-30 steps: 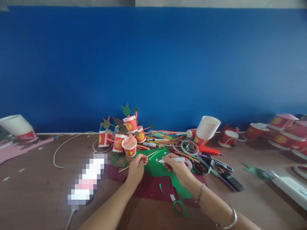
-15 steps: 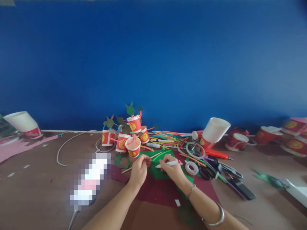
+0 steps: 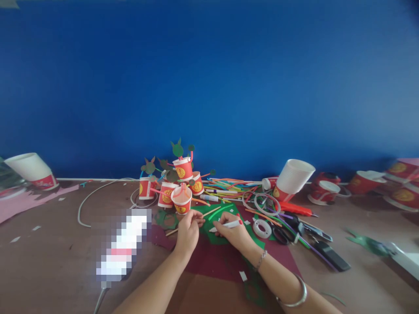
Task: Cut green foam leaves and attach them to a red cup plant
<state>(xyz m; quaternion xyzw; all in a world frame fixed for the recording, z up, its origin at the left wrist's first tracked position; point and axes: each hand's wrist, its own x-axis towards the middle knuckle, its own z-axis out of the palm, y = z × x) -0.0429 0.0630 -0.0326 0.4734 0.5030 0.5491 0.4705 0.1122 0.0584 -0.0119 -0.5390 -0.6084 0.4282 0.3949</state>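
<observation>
Blue wall [image 3: 209, 87] rises behind the back edge of the brown tabletop [image 3: 59, 270]. In from that edge, near its middle, lies a maroon sheet [image 3: 216, 261], with a green sheet [image 3: 204, 240] over it. The left hand [image 3: 190, 231] curls over a wooden stick [image 3: 213, 212]; whether it grips, I cannot tell. The right hand [image 3: 234, 233] grasps a white marker [image 3: 233, 224], tip towards the green sheet. A white scrap [image 3: 242, 275] lies on the maroon sheet

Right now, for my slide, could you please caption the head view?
Right hand holding a white marker over green paper, left hand close by, red cups behind.
</observation>
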